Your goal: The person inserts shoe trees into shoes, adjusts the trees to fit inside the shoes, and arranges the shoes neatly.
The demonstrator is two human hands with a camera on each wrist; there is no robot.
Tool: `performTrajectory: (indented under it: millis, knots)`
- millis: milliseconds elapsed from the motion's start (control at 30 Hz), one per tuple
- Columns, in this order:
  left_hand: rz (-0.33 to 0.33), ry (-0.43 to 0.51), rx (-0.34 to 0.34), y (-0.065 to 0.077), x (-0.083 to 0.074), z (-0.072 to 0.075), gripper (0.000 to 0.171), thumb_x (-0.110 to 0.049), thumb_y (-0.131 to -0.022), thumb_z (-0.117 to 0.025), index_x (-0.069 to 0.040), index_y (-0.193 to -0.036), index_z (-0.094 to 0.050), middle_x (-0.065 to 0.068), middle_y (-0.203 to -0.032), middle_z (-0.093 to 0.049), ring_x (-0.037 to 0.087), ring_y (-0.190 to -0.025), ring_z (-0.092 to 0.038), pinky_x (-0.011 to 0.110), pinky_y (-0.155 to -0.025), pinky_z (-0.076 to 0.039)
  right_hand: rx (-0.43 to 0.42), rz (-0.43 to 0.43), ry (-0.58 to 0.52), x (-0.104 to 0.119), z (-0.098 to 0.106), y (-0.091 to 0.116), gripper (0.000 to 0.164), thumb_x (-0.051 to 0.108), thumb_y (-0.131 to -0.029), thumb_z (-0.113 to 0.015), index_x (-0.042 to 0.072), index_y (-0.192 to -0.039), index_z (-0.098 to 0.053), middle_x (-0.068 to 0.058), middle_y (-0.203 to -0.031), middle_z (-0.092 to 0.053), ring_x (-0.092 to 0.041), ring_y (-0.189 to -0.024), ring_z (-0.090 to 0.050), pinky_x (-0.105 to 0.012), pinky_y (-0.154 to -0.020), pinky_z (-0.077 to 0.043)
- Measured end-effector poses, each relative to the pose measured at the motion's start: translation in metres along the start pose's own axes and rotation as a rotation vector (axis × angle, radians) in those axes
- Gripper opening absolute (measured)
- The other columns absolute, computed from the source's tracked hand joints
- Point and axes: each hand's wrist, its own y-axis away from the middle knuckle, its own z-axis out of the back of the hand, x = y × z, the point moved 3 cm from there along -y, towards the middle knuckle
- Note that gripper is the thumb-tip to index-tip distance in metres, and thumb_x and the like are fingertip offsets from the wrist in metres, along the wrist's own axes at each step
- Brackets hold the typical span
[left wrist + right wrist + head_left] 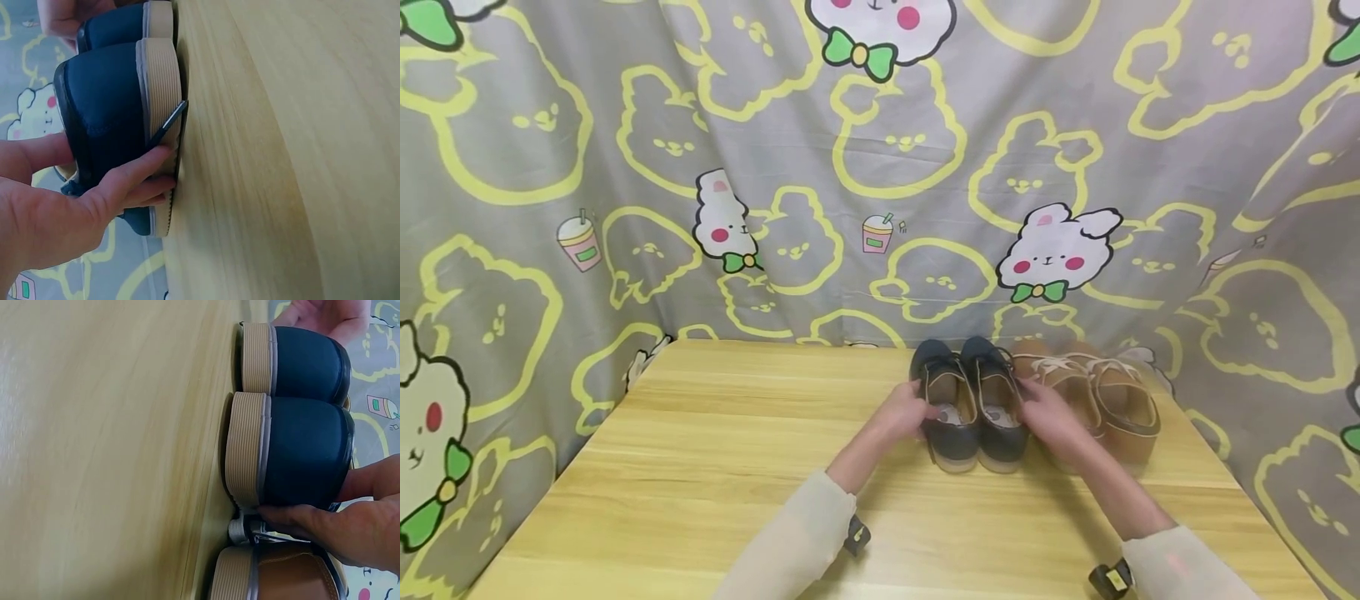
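Note:
A pair of dark blue lace-up shoes with ridged tan soles stands side by side on the wooden table, heels toward me. My left hand [904,412] grips the left shoe [953,447], thumb inside its opening and fingers along the outer side, as the left wrist view shows. A dark lace with a shiny tip [170,122] sticks out by those fingers. On the other side my right hand [1051,418] holds the right shoe [306,447], thumb at the collar and fingers low on its outer side. Close beside that hand stands a brown pair with white laces [1129,446].
The wooden table [722,467] extends to the left and toward me. A grey curtain [790,150] with yellow outlines and white rabbits hangs behind and around it. The brown shoes stand near the table's right edge.

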Motion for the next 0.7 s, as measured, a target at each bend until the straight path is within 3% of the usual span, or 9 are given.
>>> performTrajectory:
  millis: [233, 500, 700]
  knots:
    - [-0.026, -0.033, 0.001, 0.000, 0.002, 0.003, 0.064, -0.001, -0.092, -0.064, 0.003, -0.151, -0.041, 0.029, -0.136, -0.059, 0.042, -0.121, -0.063, 0.050, -0.095, -0.057, -0.016, 0.001, -0.020, 0.003, -0.003, 0.002, 0.072, -0.002, -0.083, -0.051, -0.004, -0.153, -0.037, -0.031, -0.149, -0.047, -0.045, -0.129, -0.049, -0.059, -0.106, -0.041]
    - [-0.037, -0.308, -0.068, 0.010, 0.000, 0.018, 0.072, -0.029, -0.094, -0.072, -0.001, -0.153, -0.041, 0.022, -0.130, -0.065, 0.035, -0.108, -0.069, 0.046, -0.092, -0.057, -0.044, 0.009, 0.143, 0.012, -0.007, 0.008, 0.064, 0.006, -0.096, -0.048, -0.004, -0.156, -0.030, -0.033, -0.154, -0.038, -0.056, -0.139, -0.037, -0.068, -0.113, -0.031]
    - [-0.082, -0.395, -0.168, 0.025, -0.007, 0.042, 0.064, -0.035, -0.099, -0.063, -0.005, -0.152, -0.042, 0.026, -0.143, -0.056, 0.039, -0.128, -0.058, 0.054, -0.105, -0.049, -0.023, -0.007, 0.217, 0.022, -0.007, 0.015, 0.073, 0.014, -0.100, -0.048, -0.009, -0.158, -0.010, -0.039, -0.155, -0.029, -0.061, -0.135, -0.037, -0.069, -0.111, -0.033]
